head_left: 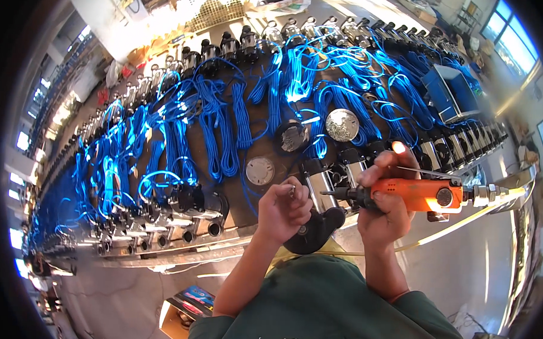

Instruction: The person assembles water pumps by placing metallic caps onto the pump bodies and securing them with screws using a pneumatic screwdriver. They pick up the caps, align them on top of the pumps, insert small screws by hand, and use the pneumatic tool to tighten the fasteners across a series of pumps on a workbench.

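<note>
My right hand (386, 212) is wrapped round an orange air screwdriver (420, 195), held level with its bit pointing left. My left hand (285, 213) is closed in a pinch just left of the bit; a small metallic piece, perhaps a screw, shows at its fingertips. Below and between both hands is a pump (317, 228) with a silver body and a black end, lying at the bench's near edge. Just beyond them on the bench sit a round tin of small metal pieces (342, 125), a dark round dish (292, 136) and a pale round dish (260, 171).
Coiled blue cables (219, 126) cover much of the bench, with rows of silver and black pumps (276, 35) along its edges. A blue bin (450, 95) stands at the right. A yellow air hose (442, 235) trails from the screwdriver. An open carton (186, 310) is on the floor.
</note>
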`<state>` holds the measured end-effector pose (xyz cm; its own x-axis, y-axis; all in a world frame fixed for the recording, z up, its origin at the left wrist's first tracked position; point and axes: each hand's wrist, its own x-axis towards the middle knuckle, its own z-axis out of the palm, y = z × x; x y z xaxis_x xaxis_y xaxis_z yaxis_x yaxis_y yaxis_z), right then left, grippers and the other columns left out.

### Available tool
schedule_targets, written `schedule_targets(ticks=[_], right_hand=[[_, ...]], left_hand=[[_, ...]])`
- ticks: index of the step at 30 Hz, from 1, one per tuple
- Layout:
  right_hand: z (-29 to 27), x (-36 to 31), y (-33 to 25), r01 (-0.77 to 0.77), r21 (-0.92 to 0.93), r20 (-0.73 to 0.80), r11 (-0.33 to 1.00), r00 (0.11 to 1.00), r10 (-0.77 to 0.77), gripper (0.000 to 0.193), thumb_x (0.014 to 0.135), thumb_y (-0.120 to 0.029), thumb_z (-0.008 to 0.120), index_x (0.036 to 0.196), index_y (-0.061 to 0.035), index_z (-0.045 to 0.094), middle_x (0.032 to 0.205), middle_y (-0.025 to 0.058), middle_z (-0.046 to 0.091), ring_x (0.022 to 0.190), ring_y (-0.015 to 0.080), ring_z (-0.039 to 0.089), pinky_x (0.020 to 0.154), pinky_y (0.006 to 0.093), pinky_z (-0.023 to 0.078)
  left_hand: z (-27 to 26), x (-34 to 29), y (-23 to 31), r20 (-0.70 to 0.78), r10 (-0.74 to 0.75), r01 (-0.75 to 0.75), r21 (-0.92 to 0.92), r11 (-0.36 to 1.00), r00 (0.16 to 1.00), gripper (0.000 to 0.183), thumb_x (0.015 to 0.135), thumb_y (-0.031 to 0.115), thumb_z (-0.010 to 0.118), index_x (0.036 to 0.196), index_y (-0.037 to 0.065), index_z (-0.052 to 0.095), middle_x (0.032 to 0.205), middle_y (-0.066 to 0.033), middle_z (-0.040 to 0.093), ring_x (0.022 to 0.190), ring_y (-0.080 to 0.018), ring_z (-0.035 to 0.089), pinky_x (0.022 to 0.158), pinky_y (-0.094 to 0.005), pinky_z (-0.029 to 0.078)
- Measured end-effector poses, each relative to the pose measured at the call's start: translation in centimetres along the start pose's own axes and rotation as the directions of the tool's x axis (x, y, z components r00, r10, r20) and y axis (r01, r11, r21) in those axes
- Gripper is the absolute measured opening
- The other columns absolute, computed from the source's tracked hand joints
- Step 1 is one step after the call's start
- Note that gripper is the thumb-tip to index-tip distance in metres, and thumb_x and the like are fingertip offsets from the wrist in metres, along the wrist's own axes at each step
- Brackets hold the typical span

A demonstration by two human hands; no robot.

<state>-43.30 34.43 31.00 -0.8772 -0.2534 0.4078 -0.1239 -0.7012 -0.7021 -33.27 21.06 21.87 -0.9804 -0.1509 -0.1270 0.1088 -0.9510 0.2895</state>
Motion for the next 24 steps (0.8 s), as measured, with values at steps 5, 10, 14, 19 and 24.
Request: schedule_targets(ticks=[5, 10, 14, 19, 24], right_hand=[[2.3, -1.9, 1.7, -0.066, 0.198, 0.135, 0.978, 0.99, 0.039, 0.049, 0.069, -0.001, 0.051, 0.117, 0.0052, 0.045, 0.09, 0.0172, 0.057, 0.063, 0.0165, 0.054, 0.063, 0.0304, 0.048], [3.3, -2.9, 2.7, -0.154, 0.226, 0.132, 0.962, 0.983, 0.126, 0.04, 0.073, -0.001, 0.051, 0.112, 0.0013, 0.045, 0.078, 0.0119, 0.054, 0.058, 0.0142, 0.049, 0.058, 0.0297, 0.045], [3.3, -3.2, 3.0, -0.171, 0.232, 0.146, 0.958, 0.979, 0.139, 0.04, 0.073, -0.001, 0.049, 0.112, 0.0011, 0.045, 0.079, 0.0116, 0.053, 0.058, 0.014, 0.049, 0.059, 0.03, 0.045], [2.6, -3.1, 3.3, -0.134, 0.178, 0.141, 0.975, 0.984, 0.11, 0.04, 0.075, -0.009, 0.048, 0.113, 0.001, 0.045, 0.087, 0.011, 0.053, 0.058, 0.0119, 0.048, 0.06, 0.0297, 0.044], [1.7, -2.6, 3.2, -0.145, 0.199, 0.125, 0.969, 0.985, 0.122, 0.039, 0.076, -0.01, 0.049, 0.113, 0.0, 0.045, 0.089, 0.01, 0.053, 0.058, 0.0118, 0.048, 0.062, 0.0295, 0.043]], left_hand=[[-1.8, -3.1, 0.0, 0.023, -0.009, 0.008, 0.053, 0.999, 1.0, 0.017, 0.091, 0.02, 0.048, 0.079, 0.007, 0.045, 0.061, 0.001, 0.03, 0.047, -0.0079, 0.026, 0.04, -0.0223, 0.02], [-2.5, -4.7, 0.4, 0.154, -0.045, 0.04, 0.036, 0.999, 0.987, 0.021, 0.093, 0.023, 0.048, 0.078, 0.009, 0.042, 0.061, 0.0012, 0.03, 0.047, -0.0076, 0.026, 0.042, -0.0227, 0.019], [-2.8, -5.1, 0.7, 0.164, -0.051, 0.04, 0.065, 0.997, 0.985, 0.025, 0.093, 0.023, 0.049, 0.075, 0.009, 0.04, 0.062, 0.001, 0.03, 0.048, -0.0074, 0.026, 0.042, -0.0228, 0.019], [-2.6, -4.8, 0.7, 0.109, -0.012, -0.008, 0.176, 0.984, 0.994, 0.03, 0.093, 0.023, 0.049, 0.07, 0.007, 0.039, 0.06, 0.0009, 0.031, 0.047, -0.0071, 0.026, 0.041, -0.0227, 0.018], [-2.0, -3.9, 0.5, 0.105, -0.042, 0.021, 0.193, 0.981, 0.994, 0.032, 0.094, 0.022, 0.051, 0.068, 0.01, 0.036, 0.059, 0.0048, 0.027, 0.047, -0.0048, 0.025, 0.042, -0.0221, 0.018]])
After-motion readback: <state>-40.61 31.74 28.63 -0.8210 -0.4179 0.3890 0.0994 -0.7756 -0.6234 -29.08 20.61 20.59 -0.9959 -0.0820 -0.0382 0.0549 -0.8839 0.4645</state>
